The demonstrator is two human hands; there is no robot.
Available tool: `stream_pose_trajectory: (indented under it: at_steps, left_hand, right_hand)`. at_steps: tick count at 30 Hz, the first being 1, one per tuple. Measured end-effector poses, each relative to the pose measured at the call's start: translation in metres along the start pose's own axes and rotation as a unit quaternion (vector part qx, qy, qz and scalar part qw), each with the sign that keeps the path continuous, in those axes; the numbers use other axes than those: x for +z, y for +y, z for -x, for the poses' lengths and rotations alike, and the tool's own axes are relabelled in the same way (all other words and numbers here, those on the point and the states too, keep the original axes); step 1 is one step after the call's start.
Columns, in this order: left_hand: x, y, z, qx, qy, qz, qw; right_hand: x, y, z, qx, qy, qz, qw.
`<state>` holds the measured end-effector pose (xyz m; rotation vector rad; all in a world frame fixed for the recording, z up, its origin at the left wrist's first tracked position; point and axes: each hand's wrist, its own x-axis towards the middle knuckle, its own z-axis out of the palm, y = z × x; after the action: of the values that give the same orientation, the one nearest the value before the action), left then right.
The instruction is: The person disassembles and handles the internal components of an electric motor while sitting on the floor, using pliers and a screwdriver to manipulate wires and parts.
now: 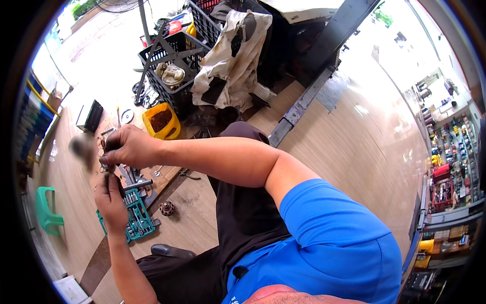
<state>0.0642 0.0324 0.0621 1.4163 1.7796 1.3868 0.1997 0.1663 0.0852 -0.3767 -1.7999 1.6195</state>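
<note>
Above a brown board (pixel 164 183) on the floor, my right hand (pixel 132 147) is closed, its thumb and fingers pinched on a small dark part I cannot make out. Just below it, my left hand (pixel 111 200) points upward with its fingers closed near the same spot; what they hold is hidden. Beside the left hand lies a teal socket set case (pixel 137 219) with metal sockets in it. A metal bar (pixel 137 185) and other hand tools rest around there. A round, toothed metal part (pixel 167 208) stands on the floor to the right of the case.
A yellow tub (pixel 162 121) with brown contents stands beyond my right hand, near a black crate (pixel 174 96) of parts. A stained cloth (pixel 228 61) hangs beside it. At left are a green stool (pixel 48 210) and a black box (pixel 90 116). A grey post (pixel 309 101) rises ahead.
</note>
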Motion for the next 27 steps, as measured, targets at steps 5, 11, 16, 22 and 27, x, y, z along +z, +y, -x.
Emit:
stream_pose_trajectory:
  at_steps: [5, 11, 16, 22, 27]
  left_hand:
    - [0.004, -0.004, -0.002, 0.216, 0.066, -0.293, 0.929]
    - [-0.003, -0.020, -0.004, 0.213, 0.112, -0.370, 0.898]
    - [-0.003, -0.019, -0.005, 0.195, 0.101, -0.348, 0.911]
    - [0.003, -0.008, -0.002, 0.102, 0.070, -0.120, 0.985]
    - [-0.002, -0.007, 0.002, -0.041, 0.034, 0.162, 0.985]
  right_hand:
    - [0.011, 0.001, 0.004, -0.027, 0.060, 0.035, 0.997]
    - [0.011, -0.003, 0.003, 0.016, 0.045, 0.020, 0.999]
    - [0.009, -0.003, 0.004, 0.015, 0.027, 0.015, 0.999]
    - [0.006, -0.005, 0.003, -0.012, 0.005, -0.006, 1.000]
    - [-0.001, -0.009, 0.002, -0.006, -0.046, -0.039, 0.998]
